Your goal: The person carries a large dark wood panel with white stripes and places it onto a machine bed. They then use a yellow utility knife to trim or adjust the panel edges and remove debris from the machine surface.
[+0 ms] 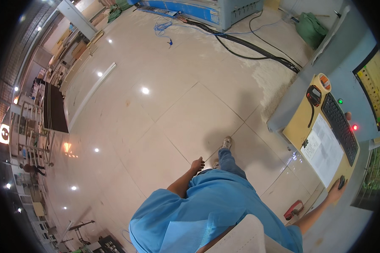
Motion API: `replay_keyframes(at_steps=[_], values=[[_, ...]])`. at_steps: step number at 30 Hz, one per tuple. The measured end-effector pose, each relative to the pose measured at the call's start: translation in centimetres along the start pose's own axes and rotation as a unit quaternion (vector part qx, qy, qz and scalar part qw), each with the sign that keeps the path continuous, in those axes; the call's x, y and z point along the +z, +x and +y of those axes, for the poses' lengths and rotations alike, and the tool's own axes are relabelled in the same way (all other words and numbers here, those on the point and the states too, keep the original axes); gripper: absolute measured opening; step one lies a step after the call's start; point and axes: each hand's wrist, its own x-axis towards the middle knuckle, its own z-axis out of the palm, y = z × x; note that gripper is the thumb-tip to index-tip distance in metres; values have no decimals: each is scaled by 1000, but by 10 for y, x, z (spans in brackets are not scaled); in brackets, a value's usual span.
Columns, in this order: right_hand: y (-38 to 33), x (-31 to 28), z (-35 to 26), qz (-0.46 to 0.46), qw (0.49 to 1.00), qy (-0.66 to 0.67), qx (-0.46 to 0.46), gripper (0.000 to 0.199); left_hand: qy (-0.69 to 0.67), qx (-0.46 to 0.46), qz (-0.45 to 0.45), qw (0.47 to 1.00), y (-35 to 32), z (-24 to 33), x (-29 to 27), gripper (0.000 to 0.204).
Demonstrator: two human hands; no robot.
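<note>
My right hand [336, 190] is wrapped over a black computer mouse [342, 182] at the near end of a yellowish shelf [293, 127] on the right. Beyond it on the shelf lie white printed sheets [325, 156] and a long black keyboard [340, 128]. A black and orange tape measure [313, 95] with a dark strap and a roll of tape [324, 82] sit at the shelf's far end. My left hand [197, 163] hangs beside my body over the floor, its fingers loosely bent, with nothing visible in it.
A grey machine cabinet with a screen [373, 80], a green light and a red light stands behind the shelf. Black cables [249, 47] and a blue cord [162, 28] cross the floor ahead near a blue machine [198, 10]. A long white strip [90, 97] lies left. Below the shelf is a red object [293, 210].
</note>
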Motion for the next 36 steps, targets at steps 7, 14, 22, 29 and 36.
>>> replay_keyframes(at_steps=[7, 14, 22, 29, 36], values=[[-1, 3, 0, 14, 1000, 8, 11, 52, -3, -17, 0, 1000, 7, 8, -1, 59], [-3, 3, -1, 18, 999, 6, 34, 59, 16, -18, -22, 999, 5, 21, -1, 59], [-1, -5, 11, 87, 990, 60, 90, 54, 58, -29, -42, 997, 20, 37, -8, 58], [-183, 35, 100, 289, 868, -57, 399, 41, 83, -26, -69, 994, 57, 124, -9, 53], [-469, 178, -75, -507, 468, 269, 672, 48, 146, 62, -128, 979, 105, 268, 23, 46]])
